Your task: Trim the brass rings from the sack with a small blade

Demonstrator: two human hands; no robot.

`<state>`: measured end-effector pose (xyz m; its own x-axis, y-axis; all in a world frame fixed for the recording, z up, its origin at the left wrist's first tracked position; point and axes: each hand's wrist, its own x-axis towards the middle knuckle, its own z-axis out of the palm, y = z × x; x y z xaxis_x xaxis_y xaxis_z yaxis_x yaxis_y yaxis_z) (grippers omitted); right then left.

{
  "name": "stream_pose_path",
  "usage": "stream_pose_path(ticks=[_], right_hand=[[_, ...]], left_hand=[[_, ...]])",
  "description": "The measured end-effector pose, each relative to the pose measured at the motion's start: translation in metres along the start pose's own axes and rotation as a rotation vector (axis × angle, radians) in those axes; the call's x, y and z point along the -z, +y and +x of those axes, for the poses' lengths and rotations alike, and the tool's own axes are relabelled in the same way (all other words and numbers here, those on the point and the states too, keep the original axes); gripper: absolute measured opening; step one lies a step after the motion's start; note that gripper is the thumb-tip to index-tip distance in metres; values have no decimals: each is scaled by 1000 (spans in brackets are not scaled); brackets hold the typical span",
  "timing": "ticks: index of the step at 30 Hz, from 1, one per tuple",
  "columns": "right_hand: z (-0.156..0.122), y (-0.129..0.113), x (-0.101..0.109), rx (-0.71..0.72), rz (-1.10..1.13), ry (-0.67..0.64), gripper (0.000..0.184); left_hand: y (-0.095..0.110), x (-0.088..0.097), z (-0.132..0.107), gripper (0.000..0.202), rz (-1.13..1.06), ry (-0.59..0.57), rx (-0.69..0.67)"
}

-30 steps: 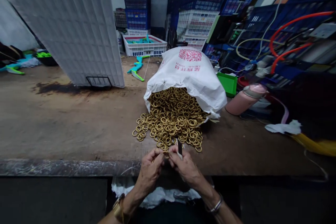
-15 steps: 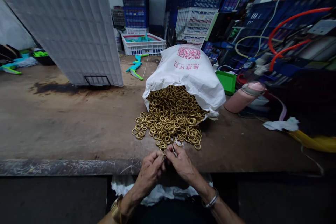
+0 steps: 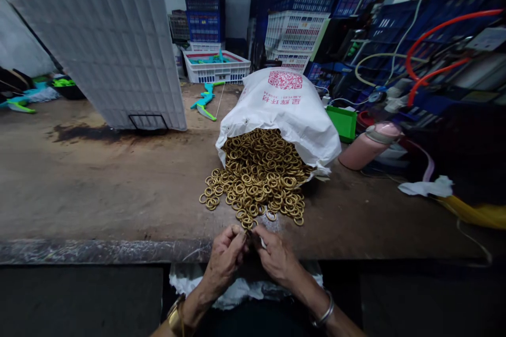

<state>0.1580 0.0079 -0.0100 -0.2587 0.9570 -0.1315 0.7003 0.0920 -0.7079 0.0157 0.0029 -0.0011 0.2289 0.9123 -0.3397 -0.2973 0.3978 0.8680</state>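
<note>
A heap of brass rings (image 3: 259,179) spills from an open white sack (image 3: 284,108) onto the wooden bench (image 3: 98,189). My left hand (image 3: 225,259) and my right hand (image 3: 276,255) meet at the bench's front edge, just below the heap. Both are pinched closed around something small between the fingertips. What they hold is too small and dark to name. A gold watch sits on my left wrist and a bangle on my right.
A white corrugated panel (image 3: 114,37) stands on the bench at the left. A pink bottle (image 3: 367,147) and a green box (image 3: 343,122) lie right of the sack. Hoses, blue crates (image 3: 205,5) and white baskets (image 3: 216,67) fill the back. White cloth (image 3: 237,289) lies under my hands.
A thin dark tool that stood upright in my right hand a second ago is no longer visible. My hands have stayed at the bench edge, fingertips closer together.
</note>
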Motion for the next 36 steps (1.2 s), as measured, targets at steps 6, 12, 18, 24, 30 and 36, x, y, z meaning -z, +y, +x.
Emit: stream_pose_path(ticks=[6,12,18,24,30,36], right_hand=[[-1,1,-2,19,-197,-62,33],[1,0,5,-44,-347,-73,34],[6,21,17,-212,-430,215,21],[8,29,21,-202,-502,322,16],[14,24,20,-247,-585,298,24],[12,24,23,-192,-529,274,29]], left_hand=[[-6,5,2,31,124,-31,-157],[-4,7,-12,29,202,-66,-196],[1,0,-18,33,-55,-176,62],[-4,3,-5,26,-225,-178,138],[-6,6,-2,21,-405,-164,224],[-7,5,2,20,-520,-92,273]])
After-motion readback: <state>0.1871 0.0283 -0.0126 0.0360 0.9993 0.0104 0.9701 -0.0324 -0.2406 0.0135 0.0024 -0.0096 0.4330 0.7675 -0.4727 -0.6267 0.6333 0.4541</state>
